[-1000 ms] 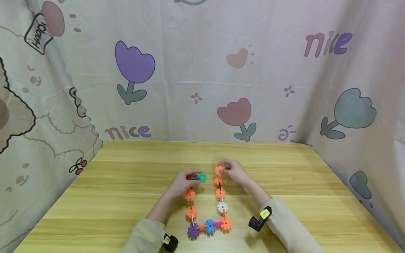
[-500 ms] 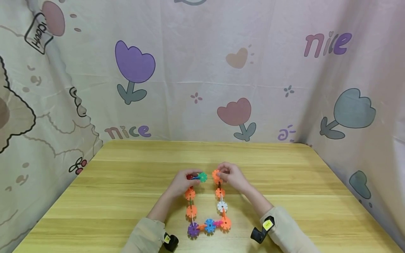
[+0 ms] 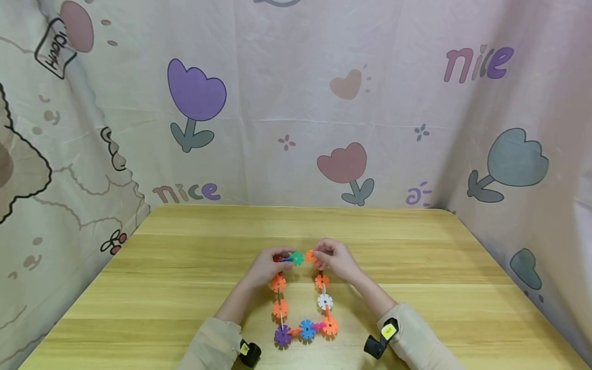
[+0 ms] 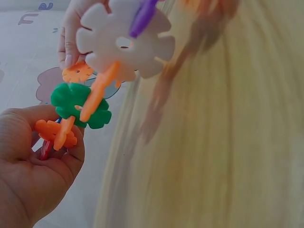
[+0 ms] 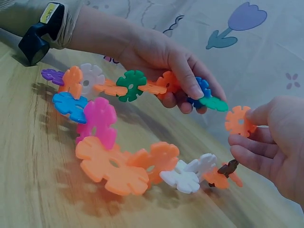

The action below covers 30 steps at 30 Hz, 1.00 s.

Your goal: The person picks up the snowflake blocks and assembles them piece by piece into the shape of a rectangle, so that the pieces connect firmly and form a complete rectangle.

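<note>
A chain of slotted plastic snowflake discs bends into a near-closed loop between my hands. With thumb and fingers, my left hand (image 3: 268, 267) pinches it at the far left, by a blue disc (image 5: 202, 86); a green disc (image 3: 297, 258) sticks out to the right at that end. My right hand (image 3: 338, 259) pinches the other end by an orange disc (image 5: 240, 121). These two end discs are very close; whether they touch I cannot tell. Along the near side sit a purple disc (image 3: 283, 335), a blue one and a large orange disc (image 3: 330, 326). Fingers partly hide both far corners.
A wood-grain table (image 3: 185, 288) lies under the chain. Behind it hangs a printed cloth (image 3: 277, 103) with flowers and lettering. Black wrist cameras sit on both forearms, the right one (image 3: 381, 339) beside the chain's near right corner.
My right hand has moved a little left and toward me, bringing its orange end disc from the far right corner close to the green disc. The left hand stays almost still.
</note>
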Tool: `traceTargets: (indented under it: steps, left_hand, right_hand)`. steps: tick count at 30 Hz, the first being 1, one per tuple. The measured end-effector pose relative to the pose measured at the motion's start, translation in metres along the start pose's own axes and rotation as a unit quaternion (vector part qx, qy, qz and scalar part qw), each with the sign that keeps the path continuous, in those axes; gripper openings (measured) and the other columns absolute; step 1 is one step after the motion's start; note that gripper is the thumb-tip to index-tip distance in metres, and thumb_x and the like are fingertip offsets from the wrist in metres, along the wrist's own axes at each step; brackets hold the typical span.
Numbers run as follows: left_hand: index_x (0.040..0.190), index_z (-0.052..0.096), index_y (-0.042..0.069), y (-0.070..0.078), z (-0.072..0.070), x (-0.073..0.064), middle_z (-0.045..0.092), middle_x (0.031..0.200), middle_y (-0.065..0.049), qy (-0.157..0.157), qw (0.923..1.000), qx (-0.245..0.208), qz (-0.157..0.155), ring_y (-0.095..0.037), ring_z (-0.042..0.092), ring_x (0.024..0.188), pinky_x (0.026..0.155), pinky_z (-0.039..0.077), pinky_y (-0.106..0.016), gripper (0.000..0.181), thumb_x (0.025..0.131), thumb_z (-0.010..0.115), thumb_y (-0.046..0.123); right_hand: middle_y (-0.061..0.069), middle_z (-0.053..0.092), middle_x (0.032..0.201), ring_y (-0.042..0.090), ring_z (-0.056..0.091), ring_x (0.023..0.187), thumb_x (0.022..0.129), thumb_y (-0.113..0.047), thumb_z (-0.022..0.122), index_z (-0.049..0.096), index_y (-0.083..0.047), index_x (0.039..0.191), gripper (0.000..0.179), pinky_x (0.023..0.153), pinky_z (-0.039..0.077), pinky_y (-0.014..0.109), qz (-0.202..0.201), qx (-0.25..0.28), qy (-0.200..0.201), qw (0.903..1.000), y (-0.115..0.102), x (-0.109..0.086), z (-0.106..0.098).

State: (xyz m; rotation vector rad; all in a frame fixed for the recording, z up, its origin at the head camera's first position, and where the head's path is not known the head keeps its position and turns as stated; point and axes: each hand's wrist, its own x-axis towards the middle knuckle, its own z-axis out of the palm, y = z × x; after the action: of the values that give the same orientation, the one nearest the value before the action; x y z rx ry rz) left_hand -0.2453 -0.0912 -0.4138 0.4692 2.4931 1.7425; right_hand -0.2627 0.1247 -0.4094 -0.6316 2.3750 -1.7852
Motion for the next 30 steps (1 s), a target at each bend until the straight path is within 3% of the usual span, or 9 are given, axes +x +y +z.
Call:
traceTargets:
  steps: [6,12,20,30]
  left_hand:
    - [0.116,0.062,0.001,0.008,0.0,-0.002,0.061,0.1,-0.011,0.003,0.9999,-0.002,-0.011,-0.016,0.052,0.075,0.062,0.047,-0.027,0.031,0.085,0.064,0.003]
    - [0.113,0.061,-0.006,0.028,-0.001,-0.012,0.061,0.097,-0.013,0.003,1.0,0.002,-0.003,-0.016,0.051,0.072,0.062,0.047,-0.03,0.029,0.084,0.062,-0.002]
    - [0.116,0.063,0.002,0.003,0.002,0.0,0.061,0.099,-0.01,-0.003,0.9999,-0.009,-0.012,-0.019,0.053,0.072,0.06,0.047,-0.027,0.032,0.085,0.065,0.006]
    - [0.116,0.063,0.002,-0.001,0.0,0.002,0.06,0.096,-0.009,-0.016,0.9998,-0.014,-0.001,-0.02,0.053,0.068,0.058,0.047,-0.026,0.031,0.086,0.065,0.007]
  right_hand:
    - [0.017,0.063,0.08,0.032,0.062,0.07,0.091,-0.005,0.057,0.06,0.003,0.098,0.011,0.061,0.054,0.032,-0.009,-0.033,0.004,0.9994,-0.003,-0.002,0.002]
    - [0.016,0.063,0.079,0.038,0.061,0.073,0.09,-0.004,0.058,0.06,0.004,0.098,0.012,0.063,0.054,0.036,-0.01,-0.033,0.002,0.9994,-0.004,-0.002,0.003]
    - [0.028,0.061,0.081,0.048,0.057,0.076,0.09,0.002,0.055,0.059,0.01,0.097,0.011,0.066,0.05,0.051,-0.039,-0.045,-0.016,0.9981,-0.029,-0.012,0.005]
    - [0.025,0.063,0.084,0.047,0.059,0.08,0.092,-0.002,0.055,0.062,0.01,0.097,0.015,0.069,0.049,0.053,-0.03,-0.044,-0.033,0.998,-0.037,-0.013,0.002]
